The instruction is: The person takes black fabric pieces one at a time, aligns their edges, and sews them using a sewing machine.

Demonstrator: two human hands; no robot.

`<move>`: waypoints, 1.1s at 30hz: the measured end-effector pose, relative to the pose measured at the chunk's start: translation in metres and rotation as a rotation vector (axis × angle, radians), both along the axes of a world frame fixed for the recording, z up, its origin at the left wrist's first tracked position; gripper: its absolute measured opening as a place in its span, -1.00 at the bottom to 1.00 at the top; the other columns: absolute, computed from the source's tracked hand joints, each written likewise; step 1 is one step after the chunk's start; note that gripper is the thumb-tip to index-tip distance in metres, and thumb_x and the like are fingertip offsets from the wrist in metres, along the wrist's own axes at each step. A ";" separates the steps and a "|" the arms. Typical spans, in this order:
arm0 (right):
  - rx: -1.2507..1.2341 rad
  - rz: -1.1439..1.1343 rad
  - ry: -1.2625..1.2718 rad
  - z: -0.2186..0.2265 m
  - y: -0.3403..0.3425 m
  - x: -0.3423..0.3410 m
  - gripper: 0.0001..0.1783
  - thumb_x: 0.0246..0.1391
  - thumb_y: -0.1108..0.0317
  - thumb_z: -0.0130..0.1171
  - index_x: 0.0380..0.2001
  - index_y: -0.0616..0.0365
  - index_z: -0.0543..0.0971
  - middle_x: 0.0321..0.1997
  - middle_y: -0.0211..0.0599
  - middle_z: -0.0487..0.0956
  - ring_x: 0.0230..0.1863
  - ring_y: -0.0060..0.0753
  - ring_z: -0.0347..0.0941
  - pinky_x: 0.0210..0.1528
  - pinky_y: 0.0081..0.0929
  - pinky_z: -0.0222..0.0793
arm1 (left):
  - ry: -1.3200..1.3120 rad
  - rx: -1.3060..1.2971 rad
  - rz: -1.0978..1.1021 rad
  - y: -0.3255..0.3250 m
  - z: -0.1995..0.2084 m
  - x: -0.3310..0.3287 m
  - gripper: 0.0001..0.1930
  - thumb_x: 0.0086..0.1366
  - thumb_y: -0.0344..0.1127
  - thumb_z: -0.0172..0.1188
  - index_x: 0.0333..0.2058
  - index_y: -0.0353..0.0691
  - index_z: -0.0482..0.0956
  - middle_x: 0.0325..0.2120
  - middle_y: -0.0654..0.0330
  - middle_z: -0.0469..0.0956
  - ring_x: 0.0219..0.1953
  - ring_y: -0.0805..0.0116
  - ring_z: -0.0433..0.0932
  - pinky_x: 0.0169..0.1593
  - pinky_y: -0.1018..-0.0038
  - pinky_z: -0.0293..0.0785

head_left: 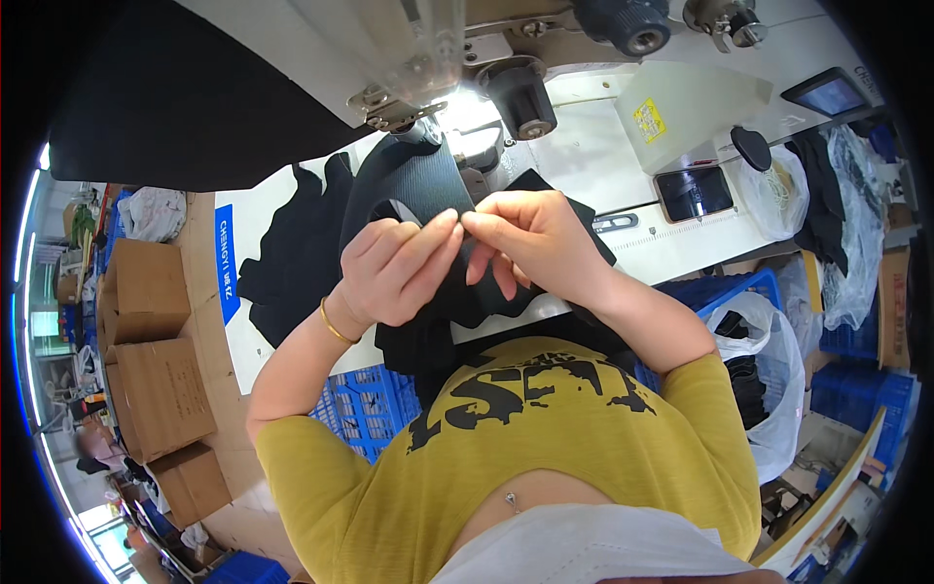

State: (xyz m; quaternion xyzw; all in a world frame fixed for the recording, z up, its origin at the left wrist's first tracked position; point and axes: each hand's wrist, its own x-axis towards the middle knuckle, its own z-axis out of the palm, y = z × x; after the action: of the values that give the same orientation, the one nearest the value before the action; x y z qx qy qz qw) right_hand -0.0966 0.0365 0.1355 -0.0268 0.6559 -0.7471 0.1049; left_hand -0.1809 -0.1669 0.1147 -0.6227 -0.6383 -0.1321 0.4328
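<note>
A piece of dark fabric (420, 185) with a fine-ribbed, blue-grey face runs from under the sewing machine's presser foot area (420, 132) toward me. At its near edge, my left hand (401, 268) pinches the fabric between thumb and fingers. My right hand (540, 238) meets it there, thumb and forefinger pinched at the same edge while its other fingers curl loosely below. The fingertips touch, and they hide the exact bit of edge between them. Under and around both hands lie black fabric pieces (292, 258) with wavy outlines, some draping over the table's front edge.
The white sewing table (623, 263) carries a phone (694, 193) to the right. Above hang the machine head (545, 49) and a black panel (195, 97). Blue crates (365, 409) and a plastic-lined basket (778, 380) stand below; cardboard boxes (165, 399) line the left floor.
</note>
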 end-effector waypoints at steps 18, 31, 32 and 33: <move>-0.029 -0.060 0.157 -0.017 -0.003 -0.031 -0.74 0.26 0.33 0.03 -0.38 0.30 0.59 -0.56 -0.28 0.65 -0.73 -0.64 0.41 -0.59 -0.66 0.32 | -0.171 0.104 0.040 0.017 0.006 -0.046 -0.66 -0.06 -0.62 0.26 -0.22 -0.33 0.62 -0.28 0.13 0.63 -0.28 0.25 0.67 -0.24 0.47 0.64; 0.011 0.004 0.121 -0.010 -0.007 -0.022 -0.75 0.25 0.35 0.03 -0.37 0.29 0.60 -0.57 -0.30 0.65 -0.74 -0.68 0.40 -0.60 -0.68 0.29 | -0.075 0.148 0.081 0.014 0.002 -0.066 -0.73 -0.03 -0.53 0.34 -0.27 -0.27 0.61 -0.29 0.17 0.62 -0.32 0.25 0.64 -0.27 0.43 0.57; 0.012 0.002 0.120 -0.011 -0.007 -0.020 -0.75 0.25 0.35 0.03 -0.37 0.29 0.60 -0.57 -0.30 0.65 -0.74 -0.68 0.40 -0.60 -0.68 0.29 | -0.090 0.161 0.294 0.011 0.000 -0.063 -0.74 -0.01 -0.36 0.41 -0.29 -0.19 0.62 -0.31 0.19 0.64 -0.33 0.26 0.62 -0.25 0.39 0.51; 0.040 0.000 0.125 -0.011 -0.008 -0.016 -0.78 0.23 0.34 0.07 -0.37 0.27 0.60 -0.56 -0.30 0.65 -0.73 -0.65 0.42 -0.61 -0.66 0.29 | -0.227 0.169 0.437 0.005 0.001 -0.061 -0.68 0.09 -0.34 0.39 -0.18 -0.28 0.60 -0.34 0.09 0.63 -0.36 0.07 0.59 -0.22 0.30 0.51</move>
State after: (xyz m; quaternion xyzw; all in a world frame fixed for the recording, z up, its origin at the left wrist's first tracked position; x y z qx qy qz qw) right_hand -0.1129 0.0286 0.1244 -0.0713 0.6758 -0.7308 0.0644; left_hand -0.2421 -0.1621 0.1155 -0.4130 -0.7887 -0.1575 0.4273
